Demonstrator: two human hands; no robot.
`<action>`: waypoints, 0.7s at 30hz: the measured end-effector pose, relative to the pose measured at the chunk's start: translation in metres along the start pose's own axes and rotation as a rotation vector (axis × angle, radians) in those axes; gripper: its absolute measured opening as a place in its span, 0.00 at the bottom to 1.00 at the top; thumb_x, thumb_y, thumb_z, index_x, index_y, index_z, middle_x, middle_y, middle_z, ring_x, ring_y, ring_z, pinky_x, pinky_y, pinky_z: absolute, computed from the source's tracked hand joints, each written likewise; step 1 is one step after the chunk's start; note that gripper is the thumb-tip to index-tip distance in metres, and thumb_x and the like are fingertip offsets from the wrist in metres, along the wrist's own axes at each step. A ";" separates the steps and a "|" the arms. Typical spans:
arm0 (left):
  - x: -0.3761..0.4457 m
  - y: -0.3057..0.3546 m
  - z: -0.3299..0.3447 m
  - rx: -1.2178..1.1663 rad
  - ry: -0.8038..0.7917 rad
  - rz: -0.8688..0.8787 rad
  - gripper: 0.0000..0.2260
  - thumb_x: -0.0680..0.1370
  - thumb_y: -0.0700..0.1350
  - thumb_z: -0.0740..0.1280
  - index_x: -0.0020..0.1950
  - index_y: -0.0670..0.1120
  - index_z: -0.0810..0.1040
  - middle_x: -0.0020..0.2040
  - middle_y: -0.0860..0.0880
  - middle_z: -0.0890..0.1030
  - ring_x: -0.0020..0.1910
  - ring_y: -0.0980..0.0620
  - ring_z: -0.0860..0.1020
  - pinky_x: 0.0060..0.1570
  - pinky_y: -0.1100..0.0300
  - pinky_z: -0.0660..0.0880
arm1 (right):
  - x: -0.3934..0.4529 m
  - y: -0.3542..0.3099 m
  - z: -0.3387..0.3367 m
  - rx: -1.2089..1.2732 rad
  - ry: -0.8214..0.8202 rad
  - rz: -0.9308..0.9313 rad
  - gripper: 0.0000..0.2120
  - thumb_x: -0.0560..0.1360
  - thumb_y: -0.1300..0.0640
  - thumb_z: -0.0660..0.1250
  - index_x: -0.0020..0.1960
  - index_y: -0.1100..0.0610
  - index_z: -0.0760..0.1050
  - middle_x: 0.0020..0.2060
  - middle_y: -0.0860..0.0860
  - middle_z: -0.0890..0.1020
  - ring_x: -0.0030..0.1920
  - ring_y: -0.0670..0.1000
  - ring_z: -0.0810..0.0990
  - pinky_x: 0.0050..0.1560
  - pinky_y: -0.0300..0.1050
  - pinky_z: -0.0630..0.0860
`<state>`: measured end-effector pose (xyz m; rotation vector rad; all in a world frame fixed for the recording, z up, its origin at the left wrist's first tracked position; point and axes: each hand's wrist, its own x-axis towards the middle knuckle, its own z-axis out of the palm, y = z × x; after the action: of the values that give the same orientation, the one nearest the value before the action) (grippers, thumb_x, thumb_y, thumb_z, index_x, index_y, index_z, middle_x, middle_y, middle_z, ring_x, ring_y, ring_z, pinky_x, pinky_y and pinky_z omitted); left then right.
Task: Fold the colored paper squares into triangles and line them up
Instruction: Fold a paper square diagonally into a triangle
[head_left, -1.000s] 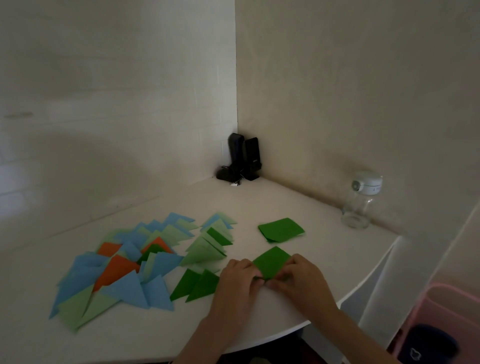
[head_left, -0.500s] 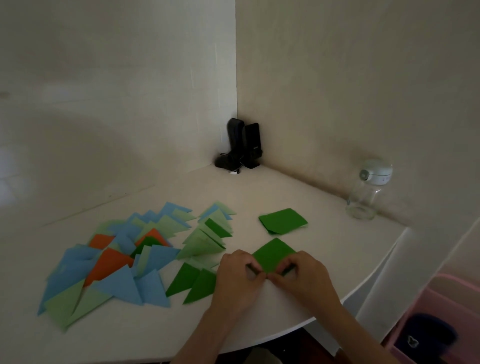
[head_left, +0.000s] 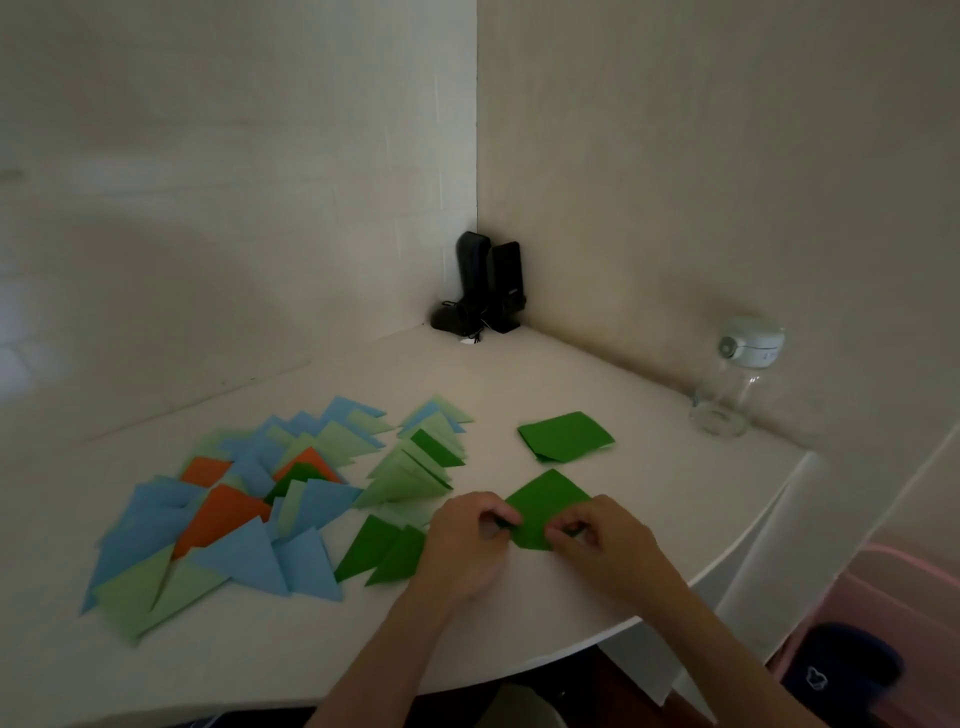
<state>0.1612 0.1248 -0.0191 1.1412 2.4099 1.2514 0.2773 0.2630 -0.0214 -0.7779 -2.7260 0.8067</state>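
one dark green paper square (head_left: 545, 506) | flat | both corners pinched

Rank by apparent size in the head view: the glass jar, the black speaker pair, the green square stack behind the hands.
1. Black speaker pair
2. Glass jar and green square stack look about alike in area, and the stack lies nearer, so I leave them unranked.

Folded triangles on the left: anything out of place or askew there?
Yes. The folded triangles lie in a loose overlapping heap, pointing different ways, not in a line. Both hands pinch a dark green square.
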 end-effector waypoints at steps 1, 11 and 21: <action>0.000 0.000 -0.001 0.016 -0.019 0.020 0.15 0.71 0.31 0.61 0.48 0.46 0.82 0.48 0.51 0.82 0.46 0.60 0.76 0.45 0.80 0.65 | -0.002 -0.004 0.003 -0.035 0.024 0.025 0.06 0.73 0.41 0.66 0.47 0.41 0.77 0.46 0.43 0.73 0.48 0.43 0.72 0.52 0.43 0.67; -0.011 -0.009 -0.006 0.339 0.052 0.397 0.11 0.71 0.40 0.65 0.52 0.51 0.78 0.50 0.55 0.78 0.49 0.54 0.73 0.49 0.56 0.69 | -0.002 -0.014 -0.009 0.032 -0.079 -0.028 0.12 0.70 0.36 0.58 0.35 0.41 0.70 0.46 0.49 0.75 0.49 0.49 0.74 0.56 0.52 0.71; -0.017 0.001 0.005 0.412 0.090 0.411 0.02 0.72 0.42 0.68 0.41 0.48 0.81 0.38 0.51 0.79 0.37 0.51 0.74 0.35 0.55 0.72 | -0.022 0.008 -0.006 0.121 0.182 -0.207 0.11 0.64 0.36 0.65 0.39 0.40 0.78 0.40 0.38 0.77 0.44 0.39 0.77 0.47 0.51 0.73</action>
<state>0.1758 0.1162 -0.0240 1.8057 2.6696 0.9328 0.3007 0.2592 -0.0216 -0.5068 -2.5181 0.8032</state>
